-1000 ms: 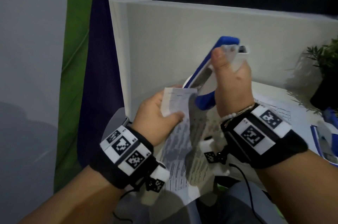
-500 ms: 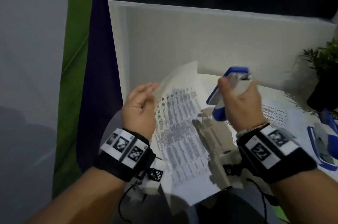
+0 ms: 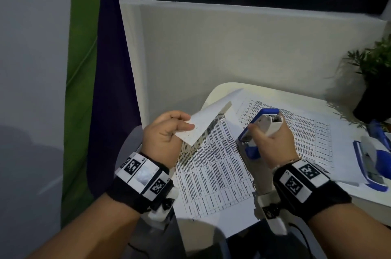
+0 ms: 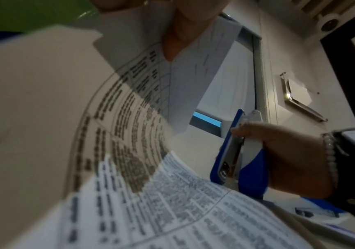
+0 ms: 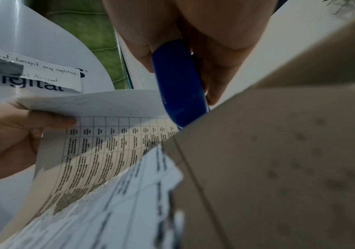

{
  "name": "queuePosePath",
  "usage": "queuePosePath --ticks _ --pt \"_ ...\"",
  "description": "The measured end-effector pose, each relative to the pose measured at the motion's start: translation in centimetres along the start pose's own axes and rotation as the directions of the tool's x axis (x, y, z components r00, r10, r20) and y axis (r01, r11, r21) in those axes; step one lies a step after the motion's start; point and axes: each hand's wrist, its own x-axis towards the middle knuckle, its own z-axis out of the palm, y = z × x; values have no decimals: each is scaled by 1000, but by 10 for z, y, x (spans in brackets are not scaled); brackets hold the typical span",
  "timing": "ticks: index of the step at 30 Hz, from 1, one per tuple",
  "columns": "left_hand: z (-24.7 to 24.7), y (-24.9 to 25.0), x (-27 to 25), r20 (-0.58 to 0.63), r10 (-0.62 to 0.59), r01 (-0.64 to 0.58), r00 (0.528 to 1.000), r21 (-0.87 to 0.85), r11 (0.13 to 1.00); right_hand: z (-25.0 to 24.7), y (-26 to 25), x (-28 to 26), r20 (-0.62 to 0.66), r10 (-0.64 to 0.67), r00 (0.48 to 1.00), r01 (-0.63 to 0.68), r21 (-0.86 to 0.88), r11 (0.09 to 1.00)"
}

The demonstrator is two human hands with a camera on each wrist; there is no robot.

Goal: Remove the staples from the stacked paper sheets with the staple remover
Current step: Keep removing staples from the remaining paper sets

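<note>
A second ago both hands were up in the air with the paper. Now the paper sheets [image 3: 215,174] lie at the table's [image 3: 275,92] near left corner, their lower end hanging over the near edge. The left hand [image 3: 165,134] pinches the top sheet [image 3: 203,129] between thumb and fingers and folds its corner back toward the left edge. The right hand [image 3: 273,142] is wrapped tight round the blue-and-white staple remover [image 3: 260,127], which has come down nose first and seems to meet the page below. I can't make out any staple from here. To my eye the mid-air attempt is over and the table now backs the stack, so the next bite should be steadier. A second blue stapler [image 3: 372,163] lies by the right edge, with a potted plant [image 3: 374,81] at the far right corner.
</note>
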Motion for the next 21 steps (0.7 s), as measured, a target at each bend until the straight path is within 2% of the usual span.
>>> queuePosePath --ticks 2,4,7,9,11,13,21 --pt "0 5 1 -9 -91 91 996 -37 995 -1 -8 -2 34 -12 999 12 -15 1000" --pt "2 13 3 -24 -202 200 979 -66 977 -6 -26 -5 61 -88 994 89 -6 996" --pt "5 27 5 10 -312 307 950 -204 929 -17 -68 -12 -32 -232 972 233 208 950" --pt "6 36 4 67 -336 342 940 -221 913 -24 -99 -15 -124 -337 933 359 360 861" --pt "9 43 0 120 -303 322 945 -198 926 -26 -123 -20 -136 -427 894 443 417 794" --pt "11 47 -4 146 -241 261 960 -143 955 -24 -139 -25 -120 -461 879 465 431 774" --pt "12 60 -16 147 -100 111 984 -65 992 -6 -140 -30 -113 -423 899 431 395 811"
